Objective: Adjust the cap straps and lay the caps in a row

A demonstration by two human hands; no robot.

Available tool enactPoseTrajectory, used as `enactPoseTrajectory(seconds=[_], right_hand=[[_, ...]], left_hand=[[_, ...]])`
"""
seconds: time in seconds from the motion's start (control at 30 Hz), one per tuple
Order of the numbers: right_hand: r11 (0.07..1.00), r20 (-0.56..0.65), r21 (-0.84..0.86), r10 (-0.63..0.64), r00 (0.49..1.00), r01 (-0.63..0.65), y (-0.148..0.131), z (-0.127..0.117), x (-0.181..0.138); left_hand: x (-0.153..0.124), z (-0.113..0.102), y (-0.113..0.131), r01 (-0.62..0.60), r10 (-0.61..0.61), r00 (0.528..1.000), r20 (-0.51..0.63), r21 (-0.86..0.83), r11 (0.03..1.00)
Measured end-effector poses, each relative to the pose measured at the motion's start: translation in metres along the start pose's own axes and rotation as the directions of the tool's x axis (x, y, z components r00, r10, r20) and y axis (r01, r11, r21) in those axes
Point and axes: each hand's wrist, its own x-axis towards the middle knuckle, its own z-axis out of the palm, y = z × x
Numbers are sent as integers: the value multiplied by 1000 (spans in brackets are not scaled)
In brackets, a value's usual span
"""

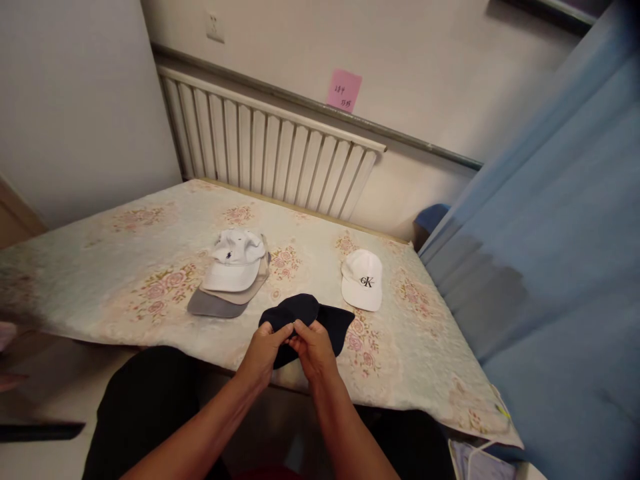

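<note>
A dark navy cap lies at the near edge of the table, which wears a pale floral cloth. My left hand and my right hand both pinch the near rim of this cap, fingers closed on the fabric and thumbs meeting. A stack of caps lies to the left, a white one on top of a beige and a grey one. A single white cap with a black logo lies to the right.
A white radiator runs along the wall behind the table, with a pink sticky note above it. A blue curtain hangs close on the right. My dark-clothed knee is under the table's near edge.
</note>
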Motion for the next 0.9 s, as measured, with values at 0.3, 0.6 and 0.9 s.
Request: enactPoseTrajectory(seconds=[0.3,0.6,0.9], right_hand=[[998,-10,28,-51,999,51,3,0,0],[1000,-21,17,-20,1000,21,3,-3,0],[999,-18,43,0,1000,1,2,-2,-1]], left_hand=[[-2,2,0,-21,21,1000,-7,12,1000],[-3,1,-3,-20,20,1000,17,3,1000],[-2,-1,-3,-23,23,1000,7,10,1000]])
